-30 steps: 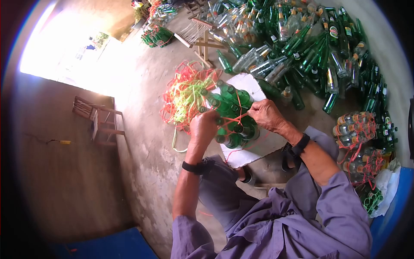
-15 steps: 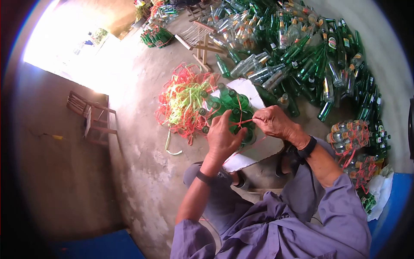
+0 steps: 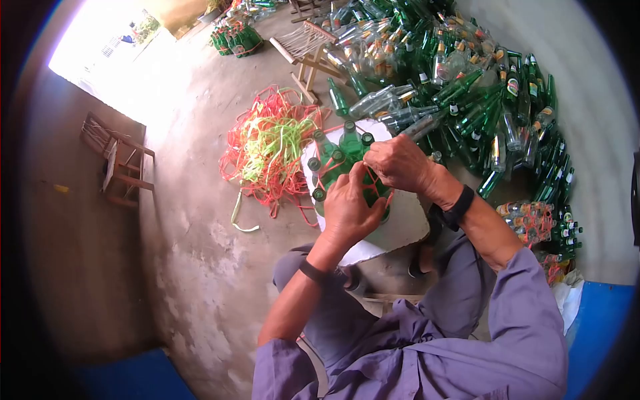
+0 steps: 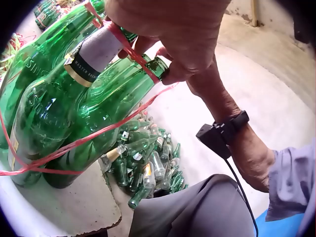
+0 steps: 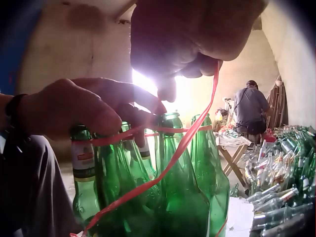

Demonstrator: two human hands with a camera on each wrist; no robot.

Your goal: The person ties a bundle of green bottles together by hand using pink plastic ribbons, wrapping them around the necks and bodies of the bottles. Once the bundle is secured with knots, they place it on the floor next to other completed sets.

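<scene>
Several green glass bottles (image 3: 331, 167) stand bunched upright on a white board (image 3: 407, 230). Red plastic twine (image 4: 94, 140) runs around their bodies, and more crosses their necks. My right hand (image 3: 403, 163) pinches a strand of red twine (image 5: 183, 143), which slants down in front of the bottles (image 5: 180, 197) in the right wrist view. Thumb and index finger spread apart, my left hand (image 3: 348, 208) lies over the near bottle tops, its fingers touching the necks and the twine. A silver-necked bottle (image 4: 101, 49) is close below the hands in the left wrist view.
A tangled heap of red and yellow-green twine (image 3: 270, 150) lies left of the board. Loose bottles (image 3: 460, 87) pile up at the right, near tied bundles (image 3: 527, 220). A wooden folding stool (image 3: 307, 50) stands behind. Another person (image 5: 251, 108) is farther back.
My right hand has drawn in leftward over the bottle tops, close to the left hand. The left hand has changed from a closed grip to spread fingers over the bottles.
</scene>
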